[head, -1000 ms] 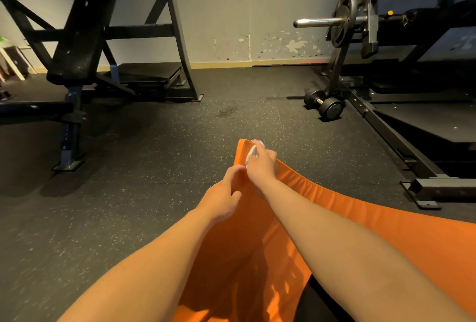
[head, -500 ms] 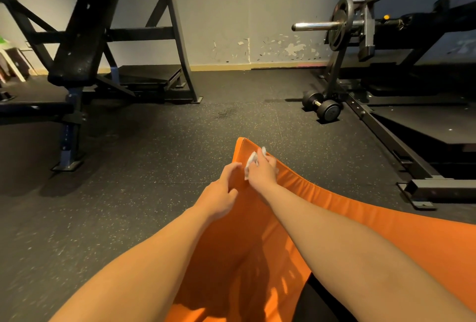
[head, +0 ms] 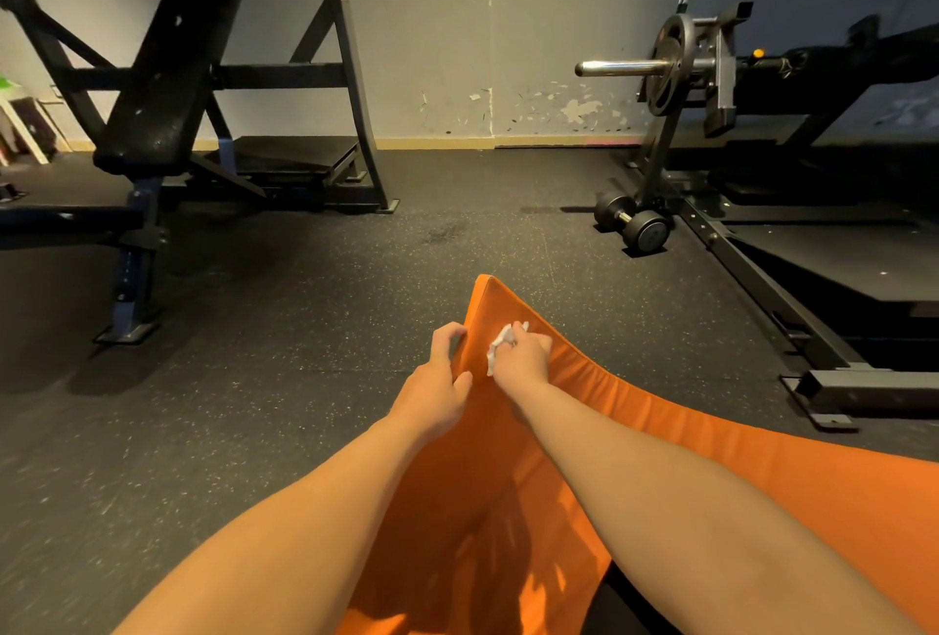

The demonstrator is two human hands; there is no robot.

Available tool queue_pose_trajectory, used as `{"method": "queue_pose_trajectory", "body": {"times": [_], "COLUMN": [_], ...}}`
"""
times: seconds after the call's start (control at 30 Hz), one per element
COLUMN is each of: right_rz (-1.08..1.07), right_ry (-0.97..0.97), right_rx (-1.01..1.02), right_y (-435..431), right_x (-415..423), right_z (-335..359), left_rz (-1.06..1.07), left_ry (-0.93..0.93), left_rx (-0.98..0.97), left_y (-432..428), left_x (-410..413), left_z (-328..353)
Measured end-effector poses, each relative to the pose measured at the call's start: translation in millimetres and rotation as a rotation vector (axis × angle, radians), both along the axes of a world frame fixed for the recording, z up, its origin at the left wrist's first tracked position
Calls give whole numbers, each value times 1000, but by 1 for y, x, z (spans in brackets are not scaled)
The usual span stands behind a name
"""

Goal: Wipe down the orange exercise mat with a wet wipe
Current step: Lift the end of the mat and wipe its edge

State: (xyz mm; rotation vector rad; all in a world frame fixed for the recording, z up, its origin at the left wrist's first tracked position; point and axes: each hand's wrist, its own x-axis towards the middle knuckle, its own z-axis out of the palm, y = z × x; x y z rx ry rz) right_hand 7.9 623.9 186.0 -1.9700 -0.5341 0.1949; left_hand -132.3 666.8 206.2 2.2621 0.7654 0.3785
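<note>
Two hands tend the padded orange vinyl exercise mat (head: 660,426) on the black speckled rubber floor (head: 254,380): the left hand (head: 437,380) pinches its raised edge, the right hand (head: 523,360) clutches a crumpled white wet wipe (head: 500,344) against it, and the mat looks soft, bendy, best gripped by the edge.

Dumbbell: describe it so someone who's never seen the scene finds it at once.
On the right, by the wall, a black rack holds a chrome barbell sleeve. At the foot of its upright, on the floor, lies the dumbbell. It is the only small loose weight: two round black heads, short silver handle.
</note>
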Motion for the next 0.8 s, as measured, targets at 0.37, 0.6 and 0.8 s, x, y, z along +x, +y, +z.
{"method": "queue_pose_trajectory", "body": {"times": [0.37,0.6,0.8], "right_rz": [68,129,88], "right_ry": [132,-7,20], "right_rx": [-99,136,56], "right_y": [-17,-9,-11], "right_x": [-2,-6,-8], "right_z": [-1,36,25], "left_rz": [37,-18,0], "left_ry": [-109,-98,-106], "left_rx": [-78,-102,-50], "left_y": [4,2,4], "left_x": [2,5,4], "left_z": [7,7,2]}}
